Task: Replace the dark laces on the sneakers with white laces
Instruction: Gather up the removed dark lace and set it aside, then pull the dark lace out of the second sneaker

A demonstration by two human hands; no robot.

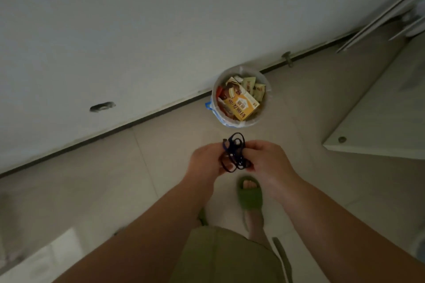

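A tangled bundle of dark laces (234, 153) hangs between both hands at the centre of the head view. My left hand (204, 159) grips the bundle from the left, and my right hand (268, 157) pinches it from the right. Loops of lace stick up above the fingers. No sneakers or white laces are in view.
A small round bin (216, 103) with a plastic liner stands on the tiled floor by the white wall, just beyond my hands, packed with snack boxes and wrappers. My foot in a green slipper (249, 193) is below. A white furniture edge (368, 145) lies at right.
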